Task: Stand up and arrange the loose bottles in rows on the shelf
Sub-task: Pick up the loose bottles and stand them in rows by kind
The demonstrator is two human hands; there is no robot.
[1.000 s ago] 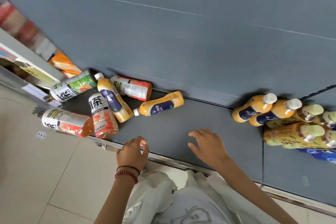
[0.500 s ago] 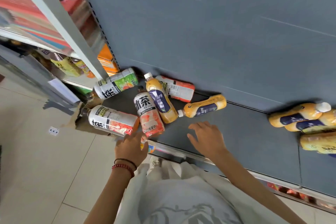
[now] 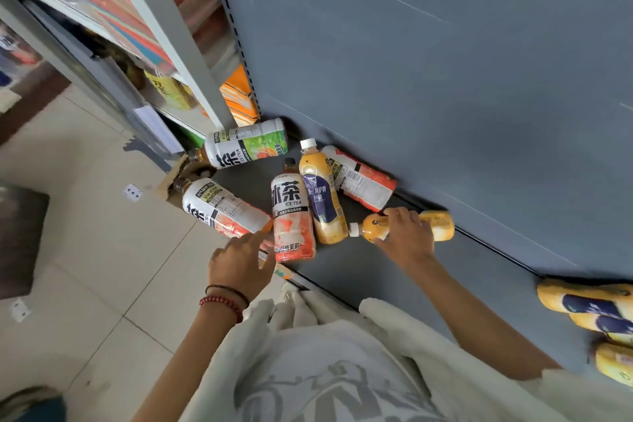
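**RIGHT HAND ON FALLEN JUICE BOTTLE**

The small yellow juice bottle lies flat on the grey shelf, long axis running left to right, white cap pointing left. The right hand wraps over its middle from above, covering the label. To stand it, the cap end likely must swing upward. The left hand, fingers loose and holding nothing, points toward the peach ice tea bottle.
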